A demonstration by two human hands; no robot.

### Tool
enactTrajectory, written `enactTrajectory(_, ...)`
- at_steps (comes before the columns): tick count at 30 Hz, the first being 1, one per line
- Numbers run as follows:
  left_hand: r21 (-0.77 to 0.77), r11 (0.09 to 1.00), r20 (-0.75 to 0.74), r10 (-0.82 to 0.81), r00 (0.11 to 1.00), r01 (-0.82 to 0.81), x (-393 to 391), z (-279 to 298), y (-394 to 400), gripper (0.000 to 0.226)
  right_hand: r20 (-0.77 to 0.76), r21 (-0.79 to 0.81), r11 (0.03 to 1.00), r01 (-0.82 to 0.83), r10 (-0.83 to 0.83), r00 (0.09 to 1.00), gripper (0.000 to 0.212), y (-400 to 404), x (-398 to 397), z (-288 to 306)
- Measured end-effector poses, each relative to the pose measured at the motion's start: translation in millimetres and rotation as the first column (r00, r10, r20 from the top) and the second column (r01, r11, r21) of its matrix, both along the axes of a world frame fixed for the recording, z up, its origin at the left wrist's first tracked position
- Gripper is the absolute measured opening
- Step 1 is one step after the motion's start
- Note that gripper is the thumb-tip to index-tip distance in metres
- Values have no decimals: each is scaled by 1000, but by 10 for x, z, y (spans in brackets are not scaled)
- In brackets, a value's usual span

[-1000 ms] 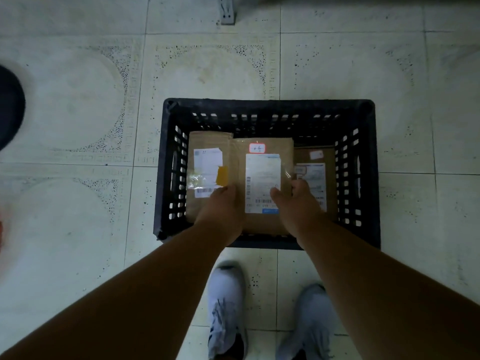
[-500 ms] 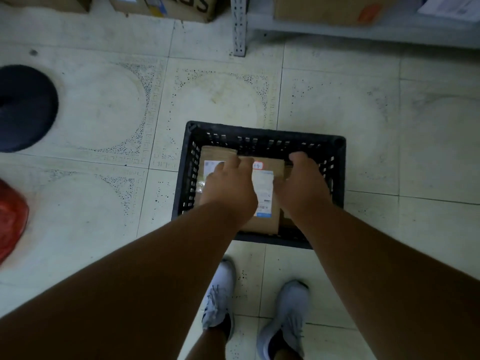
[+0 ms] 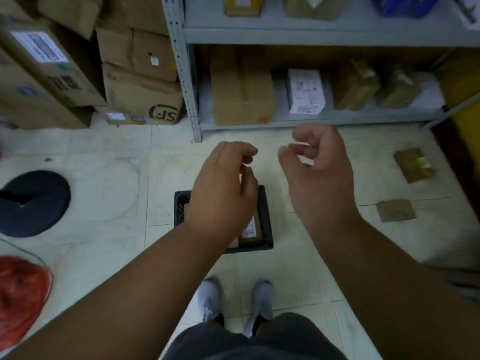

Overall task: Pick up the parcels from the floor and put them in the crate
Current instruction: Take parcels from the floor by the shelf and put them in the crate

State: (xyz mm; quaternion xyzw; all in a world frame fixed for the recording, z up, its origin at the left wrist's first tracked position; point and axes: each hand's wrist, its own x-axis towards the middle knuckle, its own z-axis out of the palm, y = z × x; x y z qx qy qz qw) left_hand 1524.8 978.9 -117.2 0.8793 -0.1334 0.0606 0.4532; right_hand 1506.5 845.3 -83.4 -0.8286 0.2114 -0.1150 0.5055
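The black plastic crate [image 3: 265, 216] stands on the tiled floor in front of my feet, mostly hidden behind my left hand. A brown cardboard parcel with a white label [image 3: 251, 231] shows inside it. My left hand [image 3: 223, 193] hangs high above the crate, empty, fingers loosely curled. My right hand [image 3: 318, 175] is raised to the right of the crate, also empty with fingers apart. Two brown parcels lie on the floor at the right: a taped one [image 3: 413, 165] farther away and a flat one [image 3: 395, 210] nearer.
A grey metal shelf [image 3: 311, 36] loaded with boxes stands ahead. Stacked cardboard boxes [image 3: 140, 100] fill the far left. A dark round object [image 3: 33, 202] and a red bag [image 3: 20, 297] lie on the floor at left. My white shoes [image 3: 211, 300] stand below the crate.
Both hands let go of the parcel in the crate and rose clear of it. The view pulled up and back, showing the shelf and the parcels on the floor.
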Motion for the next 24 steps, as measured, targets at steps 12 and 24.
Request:
enactTrajectory(12, 8, 948, -22, -319, 948, 319, -604, 950, -1219, 28, 83, 1, 989, 148, -147, 986, 36, -1236, -923, 893)
enactTrajectory(24, -93, 806, -72, -590, 804, 584, -1410, 920, -3982, 34, -7, 32, 895, 445, -445, 895, 37, -3712, -2314, 755)
